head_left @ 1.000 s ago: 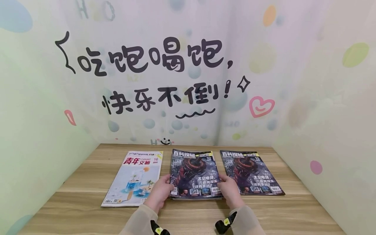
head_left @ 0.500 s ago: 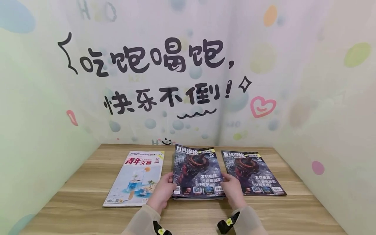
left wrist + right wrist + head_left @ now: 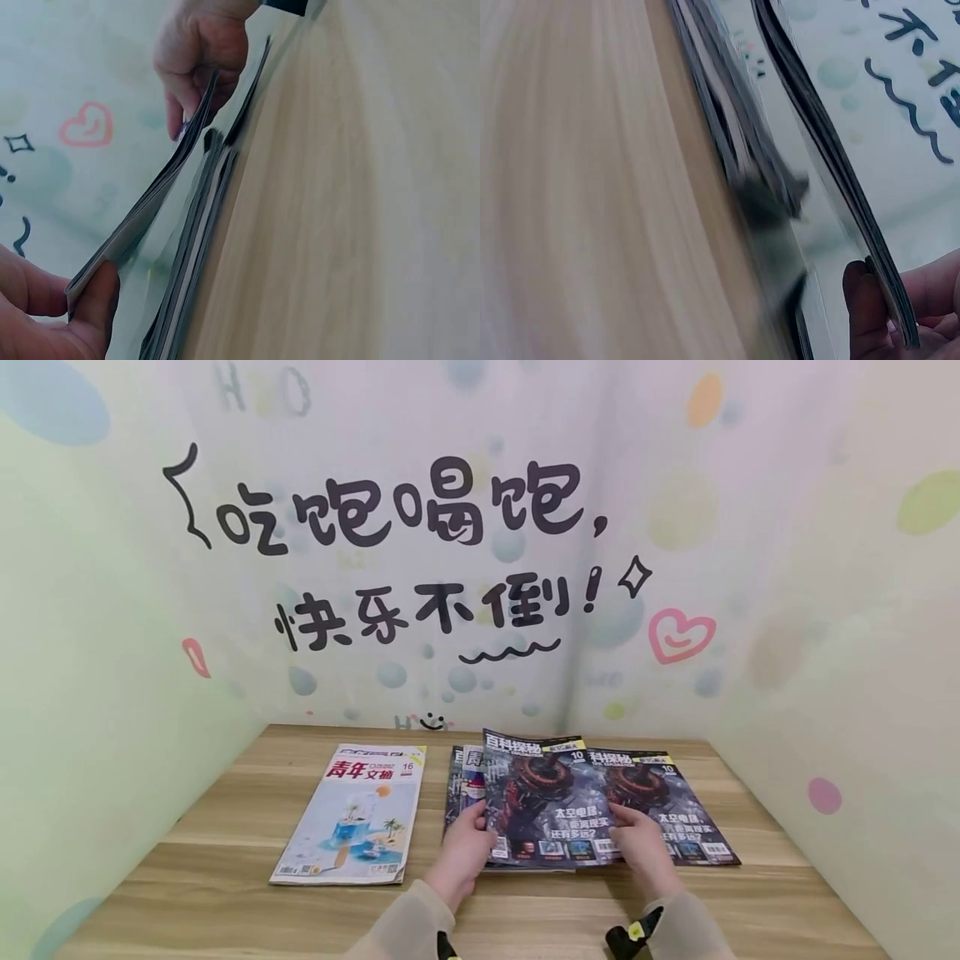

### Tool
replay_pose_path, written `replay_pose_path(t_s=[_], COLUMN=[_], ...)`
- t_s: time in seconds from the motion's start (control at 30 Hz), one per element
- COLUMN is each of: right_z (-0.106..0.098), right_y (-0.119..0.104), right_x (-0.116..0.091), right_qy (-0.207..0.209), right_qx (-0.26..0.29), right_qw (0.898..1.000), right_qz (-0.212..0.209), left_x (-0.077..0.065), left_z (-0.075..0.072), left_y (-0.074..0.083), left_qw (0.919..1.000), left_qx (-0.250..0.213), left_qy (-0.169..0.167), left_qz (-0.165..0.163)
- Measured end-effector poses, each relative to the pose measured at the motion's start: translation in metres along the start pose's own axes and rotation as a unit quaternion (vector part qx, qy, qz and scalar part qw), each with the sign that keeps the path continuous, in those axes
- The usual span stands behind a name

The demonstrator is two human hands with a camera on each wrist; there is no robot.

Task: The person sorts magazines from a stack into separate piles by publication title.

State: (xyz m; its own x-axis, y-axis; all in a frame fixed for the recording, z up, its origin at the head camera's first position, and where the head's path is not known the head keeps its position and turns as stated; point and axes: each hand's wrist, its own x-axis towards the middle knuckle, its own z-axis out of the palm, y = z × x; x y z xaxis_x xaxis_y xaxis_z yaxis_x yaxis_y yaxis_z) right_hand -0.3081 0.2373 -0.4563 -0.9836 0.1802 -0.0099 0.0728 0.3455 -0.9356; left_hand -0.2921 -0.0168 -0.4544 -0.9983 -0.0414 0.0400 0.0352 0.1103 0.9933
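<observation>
A dark magazine [image 3: 546, 806] with a red ring-shaped machine on its cover is lifted off the table. My left hand [image 3: 467, 850] pinches its left edge, and my right hand [image 3: 642, 845] holds the right edge. Beneath it lies a stack of magazines [image 3: 471, 787], mostly covered, with only its left side showing from above. In the left wrist view a gap separates the raised magazine [image 3: 154, 199] from the stack [image 3: 196, 236]. The right wrist view shows thumb and fingers on either side of the held magazine [image 3: 836, 161].
A white-and-blue magazine [image 3: 352, 818] with a popsicle picture lies flat to the left. To the right lies a dark magazine [image 3: 693, 818] with the same cover, partly overlapped in view by the held one. The wooden table [image 3: 225, 860] meets printed curtain walls [image 3: 420, 427].
Both hands have raised the top magazine from the middle stack and carried it to the right. More of the stack below has come into view on its left.
</observation>
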Motion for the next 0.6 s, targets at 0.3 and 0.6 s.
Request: replay_pose_path(t_s=[0.3,0.6], right_z=[-0.040,-0.077], right_y=[0.016,0.027], right_x=[0.003,0.006], right_qy=[0.031,0.040], right_qx=[-0.032,-0.008], right_qw=[0.999,0.999], right_qz=[0.002,0.028], left_x=[-0.004,-0.008], left_z=[0.043,0.079], left_y=[0.006,0.016], left_qw=[0.9996,0.9893], left_qx=[-0.016,-0.087], left_qy=[-0.021,-0.115], left_qz=[0.005,-0.018])
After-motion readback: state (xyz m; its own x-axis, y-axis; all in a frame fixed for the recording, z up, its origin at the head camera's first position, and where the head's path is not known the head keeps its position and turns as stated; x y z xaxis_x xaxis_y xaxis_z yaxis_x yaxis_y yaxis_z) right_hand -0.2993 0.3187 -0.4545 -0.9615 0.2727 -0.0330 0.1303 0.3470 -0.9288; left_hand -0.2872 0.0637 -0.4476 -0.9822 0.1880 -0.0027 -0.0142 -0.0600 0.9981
